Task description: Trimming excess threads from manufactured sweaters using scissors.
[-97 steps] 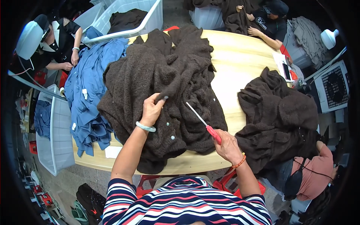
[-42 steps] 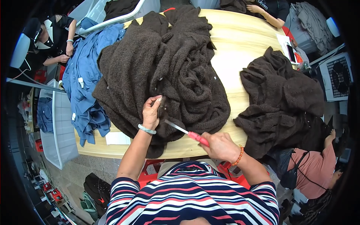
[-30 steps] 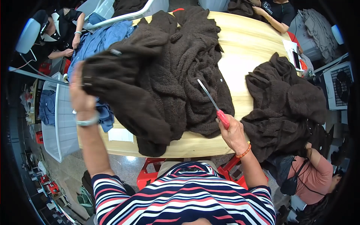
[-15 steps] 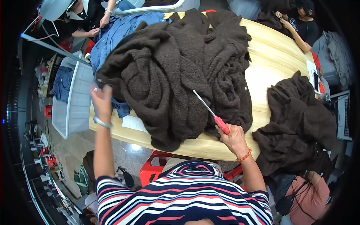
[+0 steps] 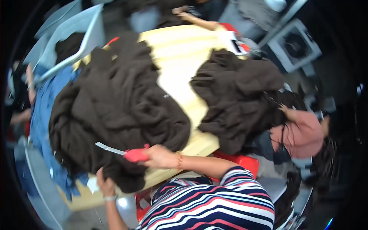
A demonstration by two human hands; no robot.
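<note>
A big heap of dark brown knitted garments (image 5: 115,111) covers the left half of a pale wooden table (image 5: 184,57). My right hand (image 5: 159,156) is closed around the red handle of a pair of scissors (image 5: 128,153), whose blades point left over the heap's near edge. My left hand (image 5: 104,184) grips the lower edge of the brown knitwear at the table's near corner; a bracelet sits on that wrist. The picture is blurred by motion.
A second pile of brown garments (image 5: 237,99) lies on the table's right side, beside a person in a pink top (image 5: 303,134). Blue clothes (image 5: 40,115) hang off the left edge. A white crate (image 5: 73,34) stands far left. Another person's arm (image 5: 195,21) reaches in at the far end.
The view has swung right. My left hand came down from the raised garment edge to the heap's near edge. My right hand brought the scissors lower, now pointing left.
</note>
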